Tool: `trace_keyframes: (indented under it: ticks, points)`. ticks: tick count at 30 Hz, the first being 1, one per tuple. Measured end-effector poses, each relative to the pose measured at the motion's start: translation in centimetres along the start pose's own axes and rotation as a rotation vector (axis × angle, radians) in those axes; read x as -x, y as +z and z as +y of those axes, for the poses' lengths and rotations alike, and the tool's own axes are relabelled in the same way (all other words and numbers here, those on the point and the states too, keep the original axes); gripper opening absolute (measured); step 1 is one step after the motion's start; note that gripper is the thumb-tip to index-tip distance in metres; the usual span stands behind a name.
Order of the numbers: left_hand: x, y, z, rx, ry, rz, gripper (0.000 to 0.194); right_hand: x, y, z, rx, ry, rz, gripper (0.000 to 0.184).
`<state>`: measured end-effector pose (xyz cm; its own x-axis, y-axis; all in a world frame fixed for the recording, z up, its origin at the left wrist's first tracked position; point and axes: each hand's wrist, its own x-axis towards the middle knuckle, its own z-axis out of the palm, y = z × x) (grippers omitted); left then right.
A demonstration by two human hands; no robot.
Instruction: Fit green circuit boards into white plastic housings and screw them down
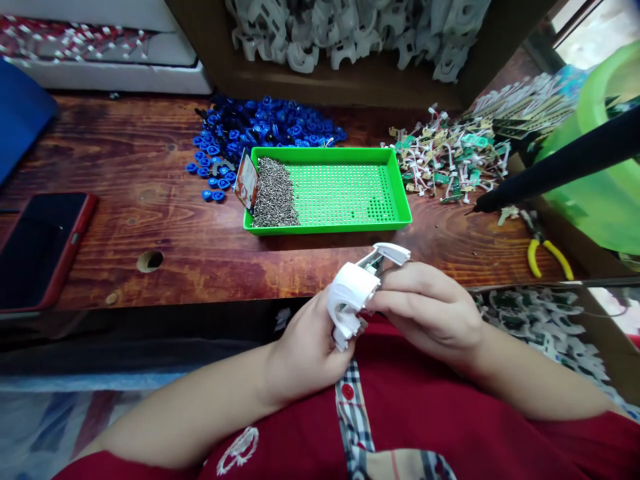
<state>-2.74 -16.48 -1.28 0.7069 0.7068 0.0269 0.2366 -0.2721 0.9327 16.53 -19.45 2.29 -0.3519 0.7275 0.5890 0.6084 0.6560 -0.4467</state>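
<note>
Both my hands are closed around a white plastic housing (356, 288) held just below the table's front edge, over my red shirt. My left hand (306, 350) grips its lower end from the left. My right hand (431, 308) pinches its upper part from the right, fingers wrapped on it. Beyond them on the wooden table stands a green perforated tray (400, 195) with a heap of small metal screws (274, 193) at its left end.
A pile of blue plastic caps (260, 127) lies behind the tray, wired circuit boards (447, 157) to its right, yellow-handled pliers (543, 245) and a black tool (555, 167) further right. A red-cased phone (37, 247) lies far left. White housings (360, 30) fill a box behind.
</note>
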Motion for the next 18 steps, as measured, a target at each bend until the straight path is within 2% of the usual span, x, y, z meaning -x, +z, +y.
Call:
trace_keyframes:
  ticks: [5, 8, 11, 13, 14, 16, 18]
  points:
    - [-0.5, 0.0, 0.1, 0.002, -0.024, 0.014, 0.035, 0.1, 0.5, 0.6, -0.114, 0.079, 0.015, 0.018]
    - [-1.2, 0.1, 0.5, 0.077, -0.079, 0.027, 0.046, 0.6, 0.8, 1.0, -0.147, 0.227, 0.030, 0.018]
    - [-1.8, 0.0, 0.7, 0.058, -0.143, 0.087, 0.047, 1.5, 1.4, 0.6, -0.205, 0.422, 0.188, 0.026]
    - [-2.2, 0.0, 0.5, -0.045, -0.139, 0.138, 0.047, 2.0, 1.9, 0.1, -0.268, 0.545, 0.232, 0.046]
    - [-2.6, 0.0, 0.3, -0.110, -0.113, 0.147, 0.050, 2.1, 2.0, -0.1, -0.300, 0.613, 0.203, 0.063]
    - [-3.7, 0.2, 0.1, -0.224, -0.022, 0.079, 0.056, 2.1, 2.2, -0.2, -0.323, 0.726, 0.100, 0.095]
    - [-4.8, 0.7, 0.2, -0.316, 0.115, -0.056, 0.058, 2.2, 1.9, 0.0, -0.288, 0.771, 0.097, 0.103]
